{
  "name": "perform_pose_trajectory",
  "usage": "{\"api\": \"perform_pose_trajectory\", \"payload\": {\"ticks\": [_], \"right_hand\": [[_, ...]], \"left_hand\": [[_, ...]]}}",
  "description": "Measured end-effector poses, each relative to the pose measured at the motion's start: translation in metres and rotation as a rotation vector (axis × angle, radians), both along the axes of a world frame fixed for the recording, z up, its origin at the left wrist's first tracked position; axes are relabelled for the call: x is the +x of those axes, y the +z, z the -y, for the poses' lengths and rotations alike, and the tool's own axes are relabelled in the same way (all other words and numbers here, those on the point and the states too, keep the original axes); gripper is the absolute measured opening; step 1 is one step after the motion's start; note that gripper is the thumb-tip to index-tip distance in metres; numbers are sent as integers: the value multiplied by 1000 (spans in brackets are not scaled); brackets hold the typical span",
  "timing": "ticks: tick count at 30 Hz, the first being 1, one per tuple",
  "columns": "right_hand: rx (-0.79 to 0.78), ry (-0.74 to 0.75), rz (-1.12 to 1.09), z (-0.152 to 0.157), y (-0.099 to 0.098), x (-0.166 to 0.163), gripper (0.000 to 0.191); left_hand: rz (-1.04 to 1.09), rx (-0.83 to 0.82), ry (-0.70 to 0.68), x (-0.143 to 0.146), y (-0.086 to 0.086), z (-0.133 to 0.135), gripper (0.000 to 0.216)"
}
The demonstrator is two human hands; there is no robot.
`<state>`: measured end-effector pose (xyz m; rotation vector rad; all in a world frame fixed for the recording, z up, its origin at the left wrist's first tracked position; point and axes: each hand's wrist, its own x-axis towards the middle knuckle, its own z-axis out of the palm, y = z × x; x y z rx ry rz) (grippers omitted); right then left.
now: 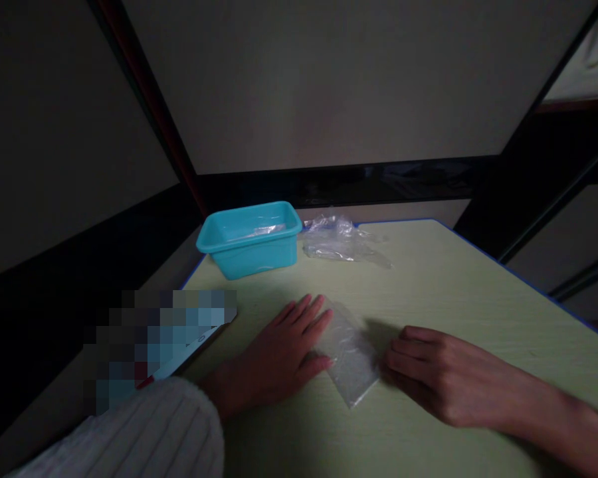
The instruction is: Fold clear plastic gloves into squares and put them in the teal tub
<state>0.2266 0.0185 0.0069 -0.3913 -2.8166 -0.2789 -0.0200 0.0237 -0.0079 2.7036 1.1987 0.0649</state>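
Observation:
A small clear plastic bag (351, 362) lies flat on the pale green table (453, 285) between my hands. My left hand (284, 355) lies flat with fingers stretched out, its fingertips resting on the bag's left side. My right hand (436, 375) sits just right of the bag with fingers curled, the tips touching or nearly touching the bag's right edge; I see nothing held inside it. A white ribbed sleeve (144, 435) covers my left arm.
A turquoise plastic tub (252, 239) stands at the table's far left corner with a clear bag inside. Crumpled clear plastic bags (341, 240) lie right of it. A blurred-out object (159, 338) hangs over the left edge. Dark bed-frame bars surround the table.

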Motion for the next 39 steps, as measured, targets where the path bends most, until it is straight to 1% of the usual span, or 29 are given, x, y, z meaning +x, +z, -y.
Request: {"api": "perform_pose_trajectory", "payload": {"ticks": [2, 5, 8, 10, 12, 14, 17, 19, 23, 26, 29, 32, 35, 39], "right_hand": [[26, 12, 8, -1, 1, 0, 41], [47, 12, 23, -2, 1, -1, 37], [-3, -13, 9, -2, 1, -1, 36], [-50, -33, -6, -2, 2, -2, 34], [-82, -48, -24, -1, 3, -2, 32], [-92, -65, -36, 0, 5, -2, 31], [-105, -92, -51, 0, 6, -1, 30], [-146, -101, -57, 0, 6, -1, 28], [-228, -77, -60, 0, 6, -1, 26], [-253, -55, -57, -1, 6, 0, 23], [-258, -62, -41, -4, 4, 1, 20], [-280, -58, -31, -7, 1, 2, 24], [-333, -44, -50, -10, 0, 2, 27], [-439, -37, -98, -13, 0, 1, 26]], "left_hand": [[10, 24, -9, 0, 0, -1, 59], [67, 133, -44, 3, 1, 5, 65], [132, 250, -151, 9, 0, 20, 73], [152, 311, -193, 14, -2, 34, 70], [124, 332, -193, 18, -5, 45, 67], [127, 387, -174, 21, -9, 51, 61], [169, 470, -136, 24, -12, 52, 47], [192, 511, -110, 25, -12, 50, 39], [189, 581, -101, 26, -13, 47, 32], [168, 585, -106, 25, -14, 47, 33], [162, 551, -108, 24, -14, 47, 32], [185, 533, -106, 25, -11, 47, 32], [214, 525, -102, 26, -7, 47, 32], [254, 498, -84, 27, -1, 48, 31]]}}
